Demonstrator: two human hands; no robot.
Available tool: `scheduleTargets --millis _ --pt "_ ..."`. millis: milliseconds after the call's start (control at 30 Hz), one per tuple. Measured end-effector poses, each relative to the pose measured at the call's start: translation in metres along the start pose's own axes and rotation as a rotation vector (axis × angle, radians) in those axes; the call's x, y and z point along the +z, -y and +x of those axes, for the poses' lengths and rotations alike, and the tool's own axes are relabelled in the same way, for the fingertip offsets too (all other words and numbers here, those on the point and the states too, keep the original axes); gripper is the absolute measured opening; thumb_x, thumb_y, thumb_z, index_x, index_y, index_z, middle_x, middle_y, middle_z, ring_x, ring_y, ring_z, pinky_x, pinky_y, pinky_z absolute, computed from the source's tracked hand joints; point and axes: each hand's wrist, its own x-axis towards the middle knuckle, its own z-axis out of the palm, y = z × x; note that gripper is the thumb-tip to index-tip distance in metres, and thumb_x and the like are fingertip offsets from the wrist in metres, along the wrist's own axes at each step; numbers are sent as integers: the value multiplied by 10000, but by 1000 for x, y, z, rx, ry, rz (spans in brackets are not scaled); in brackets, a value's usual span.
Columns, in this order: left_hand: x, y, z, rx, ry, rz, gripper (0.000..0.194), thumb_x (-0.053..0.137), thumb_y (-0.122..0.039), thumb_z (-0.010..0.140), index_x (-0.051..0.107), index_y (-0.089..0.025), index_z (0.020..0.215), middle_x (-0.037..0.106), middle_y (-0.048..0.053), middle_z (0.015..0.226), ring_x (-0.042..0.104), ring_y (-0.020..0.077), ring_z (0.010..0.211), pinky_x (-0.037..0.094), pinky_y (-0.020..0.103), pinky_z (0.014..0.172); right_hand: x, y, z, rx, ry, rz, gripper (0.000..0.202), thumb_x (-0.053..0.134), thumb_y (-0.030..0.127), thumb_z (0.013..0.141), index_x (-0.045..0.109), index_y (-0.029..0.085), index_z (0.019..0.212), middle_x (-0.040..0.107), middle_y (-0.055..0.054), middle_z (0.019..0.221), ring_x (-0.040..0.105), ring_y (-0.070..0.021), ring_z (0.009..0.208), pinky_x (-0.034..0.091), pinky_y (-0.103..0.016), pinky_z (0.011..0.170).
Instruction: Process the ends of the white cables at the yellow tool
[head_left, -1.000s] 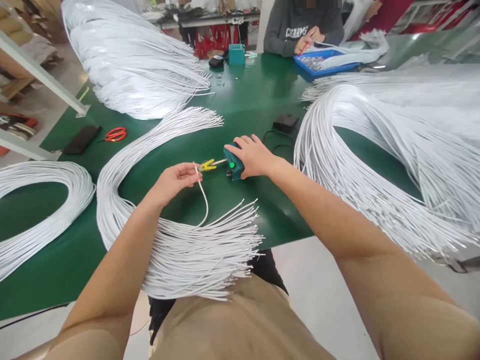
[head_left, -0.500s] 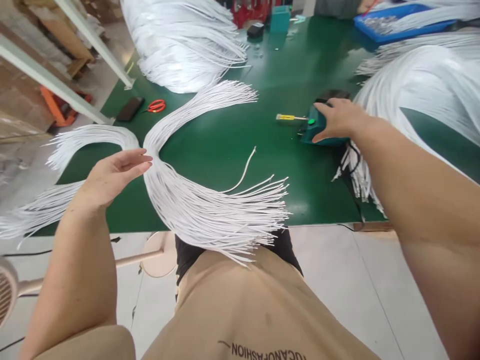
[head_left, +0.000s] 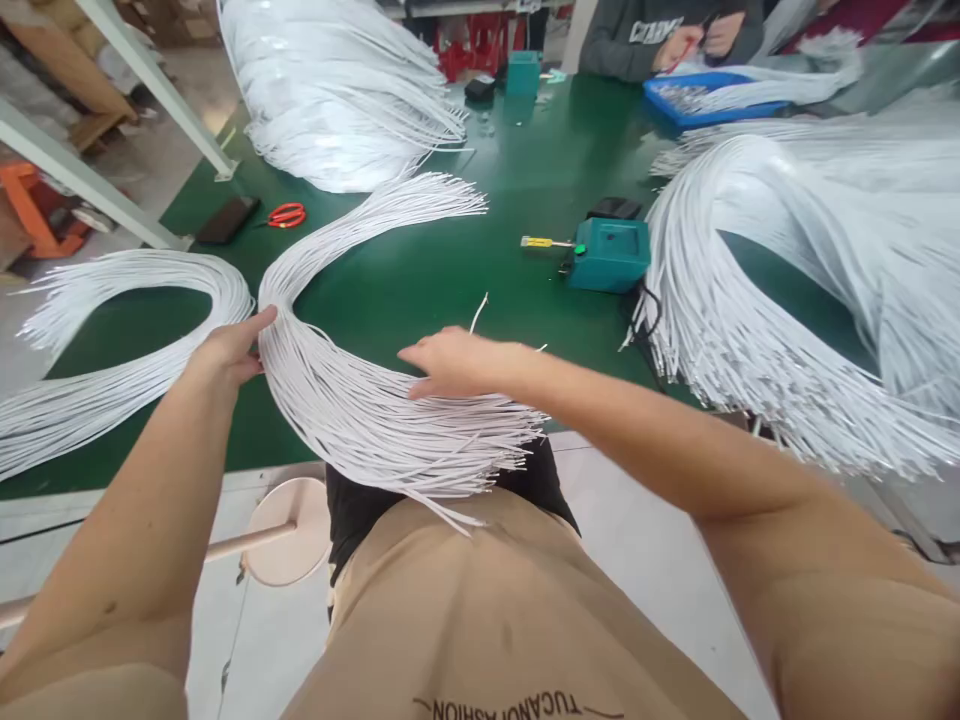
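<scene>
A curved bundle of white cords lies on the green table, its lower ends hanging over the front edge toward my lap. My left hand touches the left bend of this bundle, thumb and fingers apart. Over the bundle's middle is my right hand, its index finger stretched to the left and nothing visibly held; whether it touches the cords is unclear. The teal device with a yellow-labelled piece sits to the right, away from both hands.
More white cords lie at left, at the back and at right. Red scissors rest beside a dark block. Across the table, a person's hands are near a blue tray.
My right hand has let go of the teal device and moved left over the cords. My left hand has shifted slightly left and down. The view has turned to the right.
</scene>
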Motion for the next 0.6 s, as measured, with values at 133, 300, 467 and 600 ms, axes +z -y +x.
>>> scheduleTargets --millis 133,300,467,600 --pt "9 -22 -9 -128 20 -260 330 742 -444 722 583 -198 874 659 -40 665 600 177 766 543 345 721 27 36 11 -35 -33 234 829 524 663 808 399 107 1410 613 -226 1234 581 -377 1132 391 -559 986" --pt "38 -64 -21 -84 102 -467 213 634 -420 806 593 -212 790 650 -62 574 569 161 641 536 329 665 18 52 14 46 -158 437 1207 548 815 648 93 115 1519 503 -259 1313 534 -425 1169 429 -565 939" --pt "73 -129 -57 -142 181 -610 291 622 -470 778 601 -181 806 677 8 655 613 190 696 543 367 704 -9 67 -1 145 -332 617 1323 635 806 548 8 169 1523 402 -239 1415 442 -423 1282 422 -551 987" --pt "91 -173 -88 -36 269 -789 278 531 -442 866 553 -172 808 635 3 628 582 144 636 534 321 698 -30 83 -24 246 -533 593 1342 688 744 527 -12 182 1525 296 -241 1483 362 -434 1336 387 -579 1017"
